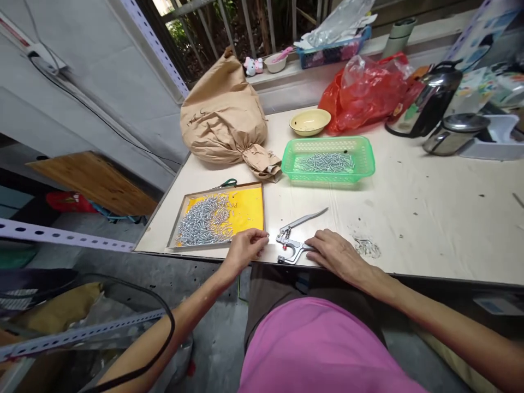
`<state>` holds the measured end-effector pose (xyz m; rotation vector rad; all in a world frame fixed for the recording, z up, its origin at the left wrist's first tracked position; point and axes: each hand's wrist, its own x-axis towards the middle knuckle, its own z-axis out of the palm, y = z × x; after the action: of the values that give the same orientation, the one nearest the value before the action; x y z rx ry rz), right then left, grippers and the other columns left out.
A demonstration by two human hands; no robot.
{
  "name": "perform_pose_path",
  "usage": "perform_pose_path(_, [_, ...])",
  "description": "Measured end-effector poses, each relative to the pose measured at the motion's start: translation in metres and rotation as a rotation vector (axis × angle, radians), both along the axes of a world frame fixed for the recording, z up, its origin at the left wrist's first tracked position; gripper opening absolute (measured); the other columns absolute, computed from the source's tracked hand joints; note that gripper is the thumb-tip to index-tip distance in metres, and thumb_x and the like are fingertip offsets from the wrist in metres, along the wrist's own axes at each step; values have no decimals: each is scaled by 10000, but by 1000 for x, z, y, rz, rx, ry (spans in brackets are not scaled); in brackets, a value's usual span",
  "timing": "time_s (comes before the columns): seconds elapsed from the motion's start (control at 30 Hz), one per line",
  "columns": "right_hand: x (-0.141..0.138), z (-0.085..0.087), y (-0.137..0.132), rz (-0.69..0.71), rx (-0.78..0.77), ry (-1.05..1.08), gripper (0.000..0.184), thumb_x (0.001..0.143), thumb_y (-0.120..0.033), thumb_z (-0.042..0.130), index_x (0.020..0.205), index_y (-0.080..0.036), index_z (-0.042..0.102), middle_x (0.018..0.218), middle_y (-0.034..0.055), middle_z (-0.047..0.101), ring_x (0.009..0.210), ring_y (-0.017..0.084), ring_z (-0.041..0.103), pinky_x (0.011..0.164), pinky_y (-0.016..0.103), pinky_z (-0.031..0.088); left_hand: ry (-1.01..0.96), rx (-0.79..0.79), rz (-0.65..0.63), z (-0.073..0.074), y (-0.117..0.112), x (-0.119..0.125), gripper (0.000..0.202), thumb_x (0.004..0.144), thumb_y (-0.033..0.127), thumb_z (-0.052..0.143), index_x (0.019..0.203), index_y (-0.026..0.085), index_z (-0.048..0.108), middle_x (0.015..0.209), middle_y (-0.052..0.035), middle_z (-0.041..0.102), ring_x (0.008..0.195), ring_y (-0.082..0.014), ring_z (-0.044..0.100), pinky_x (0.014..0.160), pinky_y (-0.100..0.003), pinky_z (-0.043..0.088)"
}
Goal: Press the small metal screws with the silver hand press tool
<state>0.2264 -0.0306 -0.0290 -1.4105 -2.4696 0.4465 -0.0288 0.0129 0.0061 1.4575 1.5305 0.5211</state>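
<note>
My left hand (246, 245) is closed in a pinch just right of the shallow tray's near corner. Something tiny may be between the fingertips, too small to name. My right hand (338, 256) lies on the table with its fingers over the lower handle of metal snap-fastener pliers (295, 246). The pliers lie on their side near the table's front edge, jaws toward my left hand, with the upper handle spread away and a red piece in the jaw. The shallow tray (263, 210), lined in yellow, holds a heap of small silvery metal parts (202, 221).
Behind the pliers stands a green plastic basket (368, 164) with similar metal parts. A tied brown bag (223, 117), a cream bowl (310, 130), a red plastic bag (364, 101) and a metal jug (429, 101) stand farther back. Green-handled scissors (229, 183) lie behind the tray.
</note>
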Motion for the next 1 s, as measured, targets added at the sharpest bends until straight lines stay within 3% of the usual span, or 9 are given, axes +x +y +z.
perform_pose_path(0.1, [3,-3,-1,-28,23,-33,151,908,-229,506,932,-171,643,863,76,592,837,204,523,726,309,397,-109,-135,51,-2,-13,19,269,684,347,656,812,111,648,616,6,586,472,-87,488,406,-195,376])
perform_pose_path(0.33, [3,-2,-3,-55,77,-52,159,917,-235,501,869,-160,632,857,78,594,793,188,503,687,297,360,-53,-203,96,-7,-16,33,276,687,375,660,724,102,642,491,49,500,341,-25,300,341,-177,182])
perform_pose_path(0.73, [1,-10,-5,-90,91,-83,144,917,-242,510,875,-163,624,862,65,588,796,186,486,675,299,323,2,-248,3,-19,-15,37,312,666,423,651,609,129,565,432,73,410,323,-37,312,340,-189,175])
perform_pose_path(1.0, [5,-5,-1,-63,43,-83,139,892,-275,544,940,-168,618,952,90,594,874,212,515,721,316,387,42,-321,-108,-20,-9,33,317,689,428,625,565,158,512,428,72,416,323,-47,337,342,-193,201])
